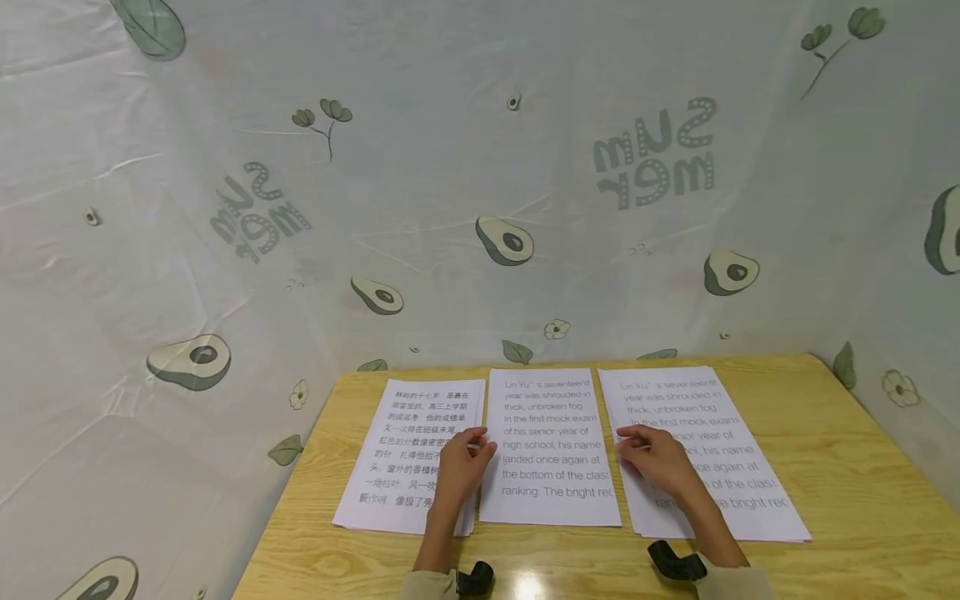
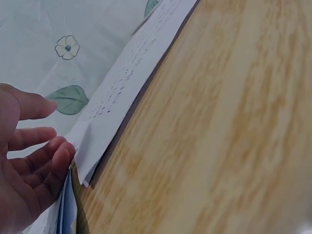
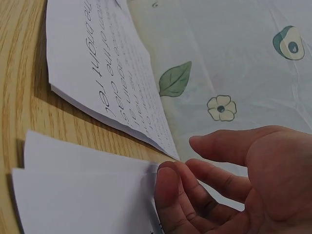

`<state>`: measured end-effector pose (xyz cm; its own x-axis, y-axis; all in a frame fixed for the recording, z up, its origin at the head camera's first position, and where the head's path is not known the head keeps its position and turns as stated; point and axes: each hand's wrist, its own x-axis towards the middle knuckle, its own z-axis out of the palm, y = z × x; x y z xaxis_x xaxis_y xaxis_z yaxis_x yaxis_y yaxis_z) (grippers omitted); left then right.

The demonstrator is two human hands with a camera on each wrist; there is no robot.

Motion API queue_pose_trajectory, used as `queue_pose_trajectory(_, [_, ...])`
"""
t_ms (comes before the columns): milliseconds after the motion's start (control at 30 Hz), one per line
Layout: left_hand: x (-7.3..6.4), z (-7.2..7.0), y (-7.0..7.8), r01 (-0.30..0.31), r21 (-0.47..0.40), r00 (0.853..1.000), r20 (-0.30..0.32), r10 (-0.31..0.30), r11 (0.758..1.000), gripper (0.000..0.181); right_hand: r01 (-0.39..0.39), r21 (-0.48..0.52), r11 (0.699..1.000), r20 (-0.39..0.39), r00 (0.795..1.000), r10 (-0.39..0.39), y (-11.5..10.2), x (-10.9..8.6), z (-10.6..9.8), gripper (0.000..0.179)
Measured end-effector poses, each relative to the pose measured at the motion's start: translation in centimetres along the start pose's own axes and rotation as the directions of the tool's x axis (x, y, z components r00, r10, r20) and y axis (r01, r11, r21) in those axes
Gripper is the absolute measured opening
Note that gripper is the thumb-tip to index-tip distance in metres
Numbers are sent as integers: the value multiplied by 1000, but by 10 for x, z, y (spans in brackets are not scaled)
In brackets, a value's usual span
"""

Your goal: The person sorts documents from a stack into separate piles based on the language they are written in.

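Note:
Three stacks of printed paper lie side by side on a wooden table [image 1: 840,467]. My left hand [image 1: 461,463] rests on the right edge of the left stack [image 1: 401,467], which bears Chinese text. In the left wrist view my left hand [image 2: 29,170] has its fingers nearly straight, with the fingertips [image 2: 61,151] touching the sheet edges [image 2: 117,92]. My right hand [image 1: 654,458] lies on the left part of the right stack [image 1: 738,467]. In the right wrist view my right hand [image 3: 219,185] touches the edge of that stack [image 3: 73,195] with its fingertips [image 3: 168,183], the thumb held apart above. The middle stack [image 1: 551,450] [image 3: 97,63] lies untouched.
A pale cloth with avocado, leaf and flower prints [image 1: 480,208] hangs behind the table and along both sides. Bare wood runs along the near edge [image 1: 570,567] and at the right end. Black wrist mounts [image 1: 675,562] sit at my sleeves.

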<state>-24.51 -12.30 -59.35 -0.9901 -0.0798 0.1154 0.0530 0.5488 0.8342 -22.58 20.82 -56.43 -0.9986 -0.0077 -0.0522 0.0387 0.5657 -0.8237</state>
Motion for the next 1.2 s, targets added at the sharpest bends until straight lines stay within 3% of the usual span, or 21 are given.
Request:
queue_pose_trajectory(367, [-2,3,-9,24,40,1000,-17,-24,999,43,0,-3,1000,24,1000,0,-1,-2,8,42])
queue_pose_trajectory(633, [0,5,-7,7,120,1000,0,-7,993,28,31,-96,995,6,1000,-31,-1,-3,13,40])
queue_pose_trajectory(833, [-1,6,-4,-16,163,1000,1,17,986,39,42,-133,990,11,999,-41,-8,-2,17,42])
queue_pose_trajectory(1033, [2,6,-1,-28,155,1000,15,26,988,40,77,-180,981,7,997,-77,-12,0,19,42])
queue_pose_trajectory(1200, [4,6,1,-30,118,999,23,27,993,40,78,-159,984,-9,997,-80,-13,0,19,39])
